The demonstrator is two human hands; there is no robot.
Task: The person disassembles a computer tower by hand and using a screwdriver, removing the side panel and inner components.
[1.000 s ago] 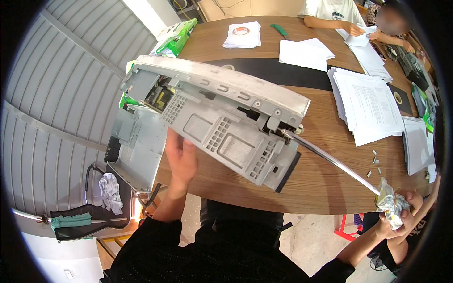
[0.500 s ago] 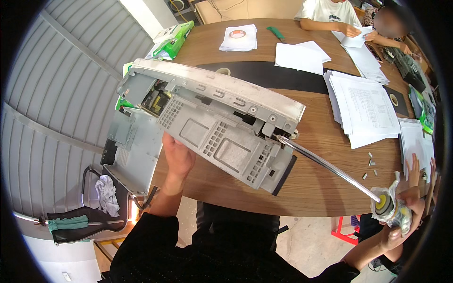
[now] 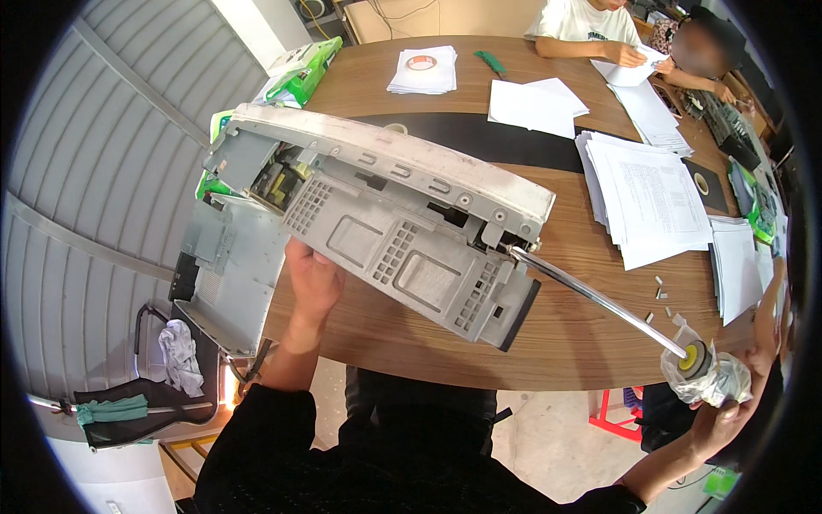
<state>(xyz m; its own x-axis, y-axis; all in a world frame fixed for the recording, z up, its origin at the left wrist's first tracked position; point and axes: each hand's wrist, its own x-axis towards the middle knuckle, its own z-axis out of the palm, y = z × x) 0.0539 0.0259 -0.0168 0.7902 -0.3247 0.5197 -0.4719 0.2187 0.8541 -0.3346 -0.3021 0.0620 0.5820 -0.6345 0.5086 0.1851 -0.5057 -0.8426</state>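
A tilted grey metal computer case [image 3: 402, 240] with a dusty pale edge is held above the table. My left hand [image 3: 315, 276] grips its underside, the fingers mostly hidden behind the metal. In my right hand [image 3: 717, 428] is the plastic-wrapped handle of a long screwdriver [image 3: 599, 300], closed in my fingers. The screwdriver's tip reaches into the gap at the right end of the case, beside a small metal tab; the tip itself is hard to make out. Behind the case on the left rests an open grey metal panel [image 3: 235, 295].
Small pale pieces [image 3: 658, 294] lie near the screwdriver handle. Paper stacks [image 3: 642, 197] cover the table's right side. Tape [image 3: 421, 62] sits on sheets at the back, by a green-handled tool [image 3: 491, 62]. Another person's arm [image 3: 765, 330] is close beyond my right hand.
My right hand and the screwdriver handle have turned and shifted slightly. The case stays nearly in place. The other person's hand at the right has moved off the papers.
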